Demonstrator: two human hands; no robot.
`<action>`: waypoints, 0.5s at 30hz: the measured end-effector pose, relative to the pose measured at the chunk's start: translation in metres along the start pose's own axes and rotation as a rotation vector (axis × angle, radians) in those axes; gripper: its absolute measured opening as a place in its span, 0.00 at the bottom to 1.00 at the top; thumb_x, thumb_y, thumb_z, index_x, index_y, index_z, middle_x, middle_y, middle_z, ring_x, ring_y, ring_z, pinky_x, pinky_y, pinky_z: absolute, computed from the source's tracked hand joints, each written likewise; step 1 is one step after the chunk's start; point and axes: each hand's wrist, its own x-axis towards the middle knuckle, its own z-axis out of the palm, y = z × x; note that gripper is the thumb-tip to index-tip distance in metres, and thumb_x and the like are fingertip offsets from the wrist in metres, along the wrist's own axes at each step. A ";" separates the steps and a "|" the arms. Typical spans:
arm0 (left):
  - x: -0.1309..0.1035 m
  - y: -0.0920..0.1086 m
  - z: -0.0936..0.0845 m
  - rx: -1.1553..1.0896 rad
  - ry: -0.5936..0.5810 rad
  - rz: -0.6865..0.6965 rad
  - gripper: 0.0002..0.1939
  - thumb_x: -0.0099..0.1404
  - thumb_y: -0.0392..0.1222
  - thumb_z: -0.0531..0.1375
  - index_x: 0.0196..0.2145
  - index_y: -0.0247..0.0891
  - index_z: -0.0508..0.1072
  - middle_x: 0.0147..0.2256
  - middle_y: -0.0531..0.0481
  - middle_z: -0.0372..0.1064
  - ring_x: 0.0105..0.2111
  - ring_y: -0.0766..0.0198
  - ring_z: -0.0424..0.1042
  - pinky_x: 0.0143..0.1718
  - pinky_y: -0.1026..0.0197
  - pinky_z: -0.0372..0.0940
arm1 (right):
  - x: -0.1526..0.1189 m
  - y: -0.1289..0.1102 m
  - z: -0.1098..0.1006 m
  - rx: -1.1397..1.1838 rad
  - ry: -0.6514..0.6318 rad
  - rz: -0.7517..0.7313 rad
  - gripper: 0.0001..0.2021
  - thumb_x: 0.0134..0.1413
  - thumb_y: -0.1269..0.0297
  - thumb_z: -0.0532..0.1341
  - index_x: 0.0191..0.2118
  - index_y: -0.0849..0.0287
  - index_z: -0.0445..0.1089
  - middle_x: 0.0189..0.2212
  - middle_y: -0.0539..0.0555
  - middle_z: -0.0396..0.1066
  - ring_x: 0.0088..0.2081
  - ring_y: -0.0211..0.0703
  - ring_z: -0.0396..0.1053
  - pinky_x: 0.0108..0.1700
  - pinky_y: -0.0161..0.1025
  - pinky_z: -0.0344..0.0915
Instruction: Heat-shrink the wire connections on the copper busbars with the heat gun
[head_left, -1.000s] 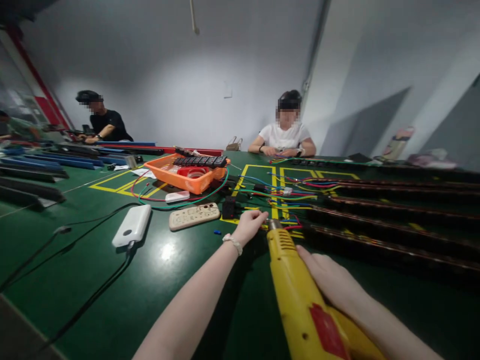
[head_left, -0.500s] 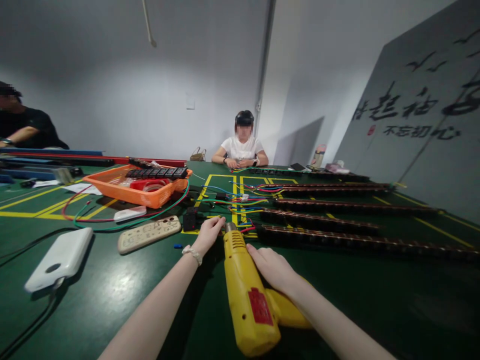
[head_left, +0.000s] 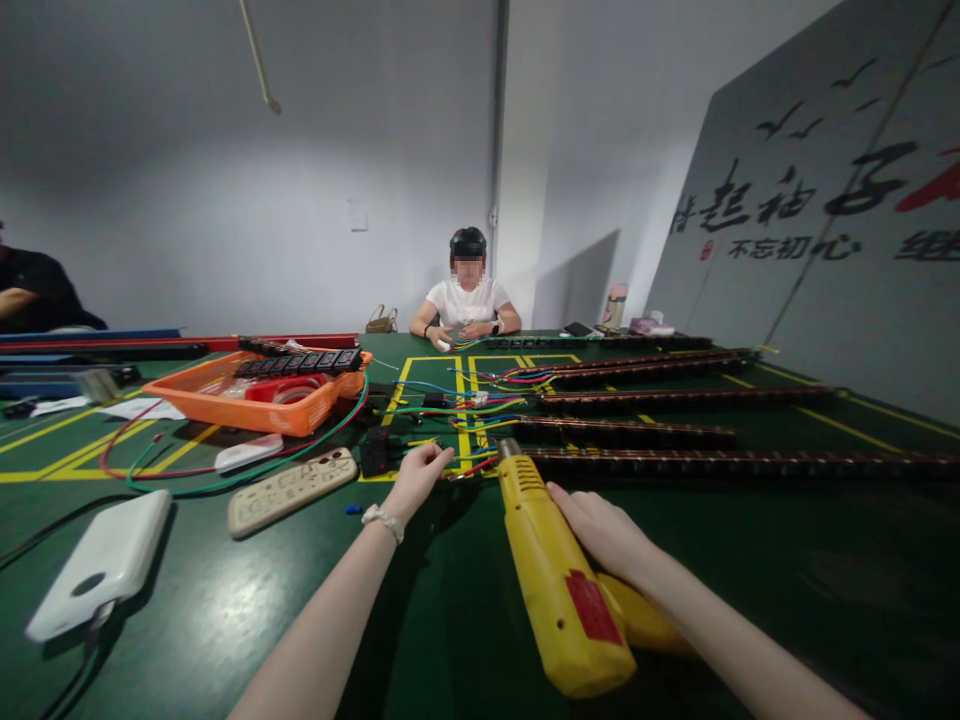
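Observation:
My right hand (head_left: pixel 600 525) is wrapped round a yellow heat gun (head_left: pixel 559 570) with a red label, its metal nozzle tilted up and away from me. The nozzle lies close to coloured wires (head_left: pixel 480 467) at the end of the nearest long dark strip (head_left: pixel 675 466). My left hand (head_left: pixel 421 475) is pinched beside those wires, left of the nozzle; what is between its fingertips is too small to make out. A black block (head_left: pixel 375 452) sits just left of that hand.
An orange basket (head_left: pixel 296 415), a beige power strip (head_left: pixel 292 490) and a white power bank (head_left: pixel 105 565) lie on the left. More wired strips (head_left: pixel 682 398) stretch right. A person (head_left: pixel 466 295) sits across the green table; another (head_left: pixel 37 285) is at far left.
The heat gun and my right hand have shifted right, away from my left hand, uncovering the wire ends. The whole view has turned slightly right. The seated person's hands have moved apart.

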 end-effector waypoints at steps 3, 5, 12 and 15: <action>0.000 0.000 0.000 0.042 -0.004 0.003 0.23 0.55 0.60 0.55 0.17 0.36 0.59 0.16 0.57 0.54 0.20 0.70 0.54 0.23 0.66 0.48 | 0.000 -0.002 0.001 -0.001 0.002 0.007 0.31 0.61 0.47 0.35 0.28 0.60 0.68 0.32 0.60 0.72 0.35 0.48 0.69 0.34 0.39 0.57; 0.001 -0.001 0.000 0.053 -0.017 -0.004 0.24 0.56 0.60 0.54 0.17 0.37 0.58 0.16 0.57 0.54 0.19 0.70 0.53 0.23 0.65 0.47 | 0.000 -0.003 0.002 -0.017 0.003 -0.001 0.31 0.61 0.47 0.35 0.28 0.59 0.69 0.33 0.59 0.72 0.35 0.48 0.69 0.34 0.39 0.57; 0.005 -0.006 0.000 0.033 -0.023 0.012 0.25 0.56 0.61 0.53 0.17 0.37 0.58 0.16 0.58 0.52 0.19 0.71 0.52 0.22 0.66 0.47 | 0.003 -0.026 0.015 -0.083 -0.022 -0.076 0.32 0.62 0.49 0.34 0.35 0.60 0.71 0.34 0.61 0.72 0.38 0.50 0.69 0.37 0.40 0.58; 0.008 -0.006 0.001 0.000 0.004 0.031 0.25 0.55 0.62 0.53 0.18 0.37 0.59 0.16 0.58 0.51 0.19 0.71 0.52 0.22 0.66 0.47 | 0.007 -0.040 0.020 -0.061 -0.027 -0.095 0.33 0.61 0.48 0.34 0.34 0.62 0.72 0.35 0.63 0.73 0.39 0.54 0.70 0.39 0.44 0.59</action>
